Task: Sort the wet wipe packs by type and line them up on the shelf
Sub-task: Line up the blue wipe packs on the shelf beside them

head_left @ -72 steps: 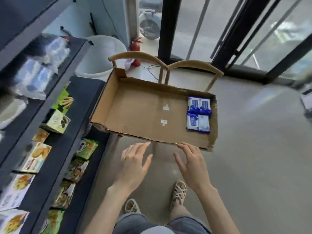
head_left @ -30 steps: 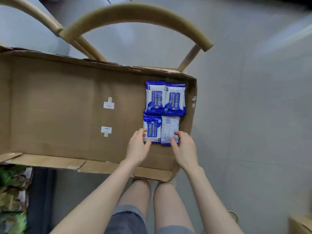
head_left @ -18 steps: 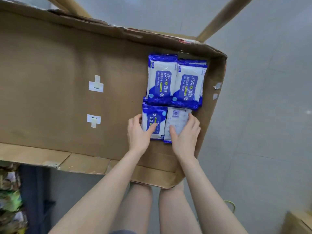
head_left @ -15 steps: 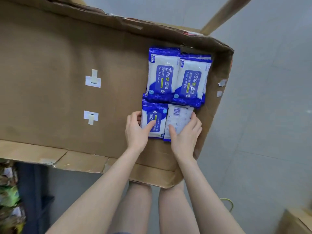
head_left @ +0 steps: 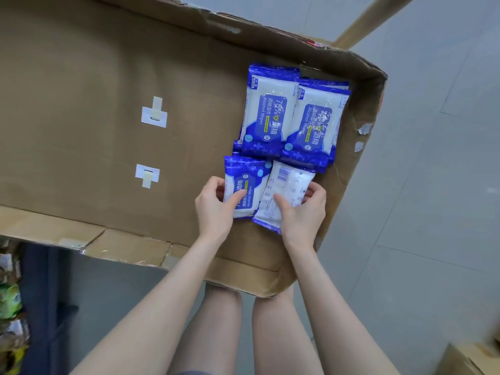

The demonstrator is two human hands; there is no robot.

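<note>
Blue-and-white alcohol wipe packs lie in the right end of a shallow cardboard box [head_left: 81, 147]. Two packs at the far side, one [head_left: 266, 115] beside another [head_left: 313, 125], lie face up and overlap others beneath. My left hand [head_left: 216, 209] grips the near left pack [head_left: 244, 182], thumb on its blue label. My right hand [head_left: 303, 212] grips the near right pack [head_left: 286, 190], which lies with its white printed back up and its near edge lifted.
The box rests on a wooden chair whose leg [head_left: 370, 17] shows at the top right. A dark shelf [head_left: 35, 307] with snack packets [head_left: 10, 301] stands at the lower left. Grey tiled floor lies to the right, another carton [head_left: 473, 361] at the bottom right corner.
My hands reached from outside the box to the two near packs and closed on them. Since half a second ago the right pack has tilted up off the box floor.
</note>
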